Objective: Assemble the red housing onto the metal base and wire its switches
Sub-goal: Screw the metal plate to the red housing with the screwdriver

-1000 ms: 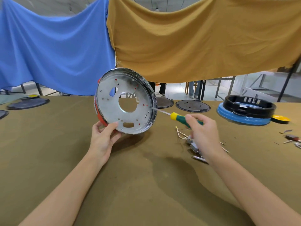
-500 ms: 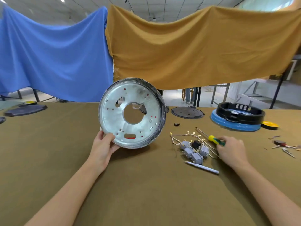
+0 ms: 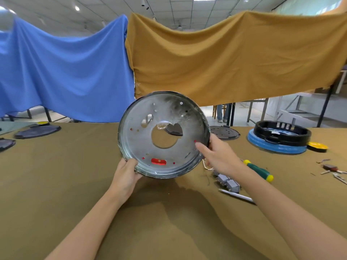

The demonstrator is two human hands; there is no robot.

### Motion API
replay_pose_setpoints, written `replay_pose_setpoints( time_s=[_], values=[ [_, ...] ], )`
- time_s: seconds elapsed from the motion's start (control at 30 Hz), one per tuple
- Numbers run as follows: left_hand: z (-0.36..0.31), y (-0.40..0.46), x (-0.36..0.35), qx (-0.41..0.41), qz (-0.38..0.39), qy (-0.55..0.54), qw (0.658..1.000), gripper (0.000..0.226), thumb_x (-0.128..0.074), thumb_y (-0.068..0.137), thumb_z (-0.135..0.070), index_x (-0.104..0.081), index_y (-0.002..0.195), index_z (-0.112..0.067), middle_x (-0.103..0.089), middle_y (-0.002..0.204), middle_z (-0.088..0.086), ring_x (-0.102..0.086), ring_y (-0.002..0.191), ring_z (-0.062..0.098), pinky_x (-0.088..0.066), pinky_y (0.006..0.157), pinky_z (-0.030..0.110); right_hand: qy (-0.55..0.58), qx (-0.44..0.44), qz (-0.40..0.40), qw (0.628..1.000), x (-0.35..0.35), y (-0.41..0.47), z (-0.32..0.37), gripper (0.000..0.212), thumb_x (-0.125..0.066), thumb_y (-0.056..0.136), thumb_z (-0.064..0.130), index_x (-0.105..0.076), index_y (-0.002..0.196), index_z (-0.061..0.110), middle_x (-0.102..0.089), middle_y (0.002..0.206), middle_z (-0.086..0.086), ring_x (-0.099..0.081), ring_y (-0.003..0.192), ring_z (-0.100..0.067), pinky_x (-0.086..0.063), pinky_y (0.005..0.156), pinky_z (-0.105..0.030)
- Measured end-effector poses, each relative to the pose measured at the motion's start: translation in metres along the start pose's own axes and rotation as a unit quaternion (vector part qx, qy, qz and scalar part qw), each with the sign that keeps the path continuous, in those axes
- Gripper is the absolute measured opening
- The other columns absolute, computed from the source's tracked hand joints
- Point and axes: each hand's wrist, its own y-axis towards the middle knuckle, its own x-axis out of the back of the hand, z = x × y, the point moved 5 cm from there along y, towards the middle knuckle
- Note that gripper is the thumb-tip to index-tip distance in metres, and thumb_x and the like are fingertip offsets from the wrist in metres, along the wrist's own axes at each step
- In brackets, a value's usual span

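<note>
Metal base (image 3: 163,135), a round pressed-steel disc with raised rim, large central hole and scattered small punched holes, held up on edge above the table (image 3: 56,184), flat face turned toward the camera, top tilted slightly away. Red housing (image 3: 158,161) seen only as red through a slot and several small holes near the lower rim, hence lying behind the disc. Gripped at two points on the rim: left hand (image 3: 125,175) curled round the lower-left edge, thumb on the face; right hand (image 3: 216,156) clasping the right edge, thumb laid across the face near a red-showing hole. Switches (image 3: 228,182), small grey blocks with pale wires, resting on the cloth just right of and below the disc, nearest the right hand and partly hidden by that forearm. Beside them a thin metal pen-like tool (image 3: 236,195) and a green-handled, yellow-ended screwdriver (image 3: 259,170). Farther right, a black ring on a blue disc (image 3: 277,139). Behind, blue drape (image 3: 65,72) and mustard drape (image 3: 234,57). Likely next: turning the assembly to reach the wiring side.
</note>
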Motion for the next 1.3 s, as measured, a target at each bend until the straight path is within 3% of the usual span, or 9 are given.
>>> replay_pose_setpoints(
  time_s=[0.13, 0.3, 0.57, 0.7, 0.8, 0.93, 1.03, 1.13, 1.3],
  values=[
    [0.001, 0.003, 0.003, 0.017, -0.003, -0.004, 1.0, 0.035, -0.041, 0.097, 0.002, -0.063, 0.118, -0.015, -0.076, 0.108, 0.002, -0.072, 0.1, 0.016, -0.059, 0.077, 0.03, 0.012, -0.002, -0.051, 0.999, -0.002, 0.005, -0.004, 0.013, -0.044, 0.102, 0.015, -0.055, 0.095, 0.019, -0.069, 0.075, -0.002, -0.065, 0.052, -0.006, -0.047, 0.046, -0.015],
    [0.002, 0.002, 0.0, 0.017, 0.076, 0.133, 0.988, 0.022, -0.051, 0.104, -0.024, -0.062, 0.124, -0.024, -0.074, 0.115, -0.005, -0.071, 0.104, 0.013, -0.061, 0.074, 0.031, -0.039, -0.015, -0.14, 0.989, 0.003, 0.002, -0.011, 0.01, -0.047, 0.099, 0.016, -0.052, 0.091, 0.015, -0.066, 0.078, -0.006, -0.068, 0.066, -0.022, -0.059, 0.063, -0.042],
    [-0.017, 0.002, 0.01, -0.111, -0.03, 0.361, 0.925, 0.031, -0.039, 0.107, -0.03, -0.063, 0.101, -0.012, -0.073, 0.064, -0.002, -0.072, 0.06, 0.015, -0.058, 0.07, 0.033, -0.028, 0.038, -0.178, 0.983, 0.011, -0.004, -0.013, 0.013, -0.046, 0.102, 0.025, -0.056, 0.095, 0.023, -0.066, 0.074, 0.003, -0.066, 0.069, -0.019, -0.057, 0.065, -0.041],
    [-0.027, 0.0, 0.008, -0.14, -0.012, 0.285, 0.948, 0.02, -0.044, 0.106, -0.012, -0.064, 0.108, -0.016, -0.073, 0.105, 0.014, -0.074, 0.085, 0.017, -0.056, 0.091, 0.045, -0.045, 0.074, -0.15, 0.985, 0.01, -0.002, -0.01, 0.017, -0.048, 0.102, 0.017, -0.059, 0.106, 0.03, -0.065, 0.077, 0.012, -0.063, 0.07, -0.013, -0.054, 0.064, -0.033],
    [-0.023, -0.008, -0.007, -0.071, 0.129, 0.125, 0.981, 0.048, -0.049, 0.088, 0.017, -0.065, 0.122, -0.012, -0.07, 0.119, 0.017, -0.069, 0.102, 0.025, -0.054, 0.091, 0.046, 0.013, 0.095, -0.168, 0.981, 0.016, -0.006, -0.012, 0.047, -0.056, 0.096, 0.003, -0.054, 0.136, 0.026, -0.068, 0.097, 0.013, -0.063, 0.087, -0.005, -0.051, 0.078, -0.022],
    [-0.026, -0.005, -0.003, 0.083, 0.19, -0.165, 0.964, 0.06, -0.036, 0.077, -0.009, -0.06, 0.132, -0.008, -0.055, 0.121, 0.014, -0.047, 0.107, 0.032, -0.033, 0.099, 0.044, 0.027, 0.102, -0.085, 0.991, 0.013, -0.01, -0.024, 0.059, -0.055, 0.099, 0.011, -0.037, 0.149, 0.036, -0.066, 0.106, 0.017, -0.061, 0.098, 0.002, -0.046, 0.085, -0.017],
    [-0.022, -0.005, -0.009, 0.07, 0.205, -0.092, 0.972, 0.047, -0.038, 0.1, -0.043, -0.06, 0.132, -0.016, -0.064, 0.129, 0.008, -0.061, 0.117, 0.028, -0.048, 0.1, 0.042, 0.012, 0.113, -0.044, 0.993, 0.011, -0.015, -0.027, 0.07, -0.05, 0.101, 0.013, -0.022, 0.146, 0.058, -0.057, 0.116, 0.032, -0.053, 0.108, 0.014, -0.04, 0.091, -0.012],
    [-0.023, -0.007, -0.016, 0.029, 0.197, -0.033, 0.979, 0.06, -0.052, 0.09, -0.048, -0.048, 0.143, -0.019, -0.06, 0.14, 0.003, -0.06, 0.125, 0.019, -0.056, 0.093, 0.036, -0.019, 0.118, -0.017, 0.993, 0.017, -0.016, -0.029, 0.087, -0.046, 0.099, 0.004, -0.009, 0.14, 0.071, -0.042, 0.123, 0.05, -0.042, 0.112, 0.027, -0.032, 0.094, -0.007],
    [-0.028, -0.002, -0.005, 0.032, 0.13, -0.038, 0.99, 0.056, -0.046, 0.096, -0.047, -0.055, 0.139, -0.012, -0.061, 0.138, 0.007, -0.055, 0.13, 0.026, -0.049, 0.097, 0.038, 0.044, 0.128, 0.056, 0.989, 0.014, -0.021, -0.036, 0.082, -0.04, 0.098, -0.001, -0.016, 0.148, 0.059, -0.043, 0.138, 0.041, -0.045, 0.126, 0.012, -0.039, 0.104, -0.024]
  ],
)
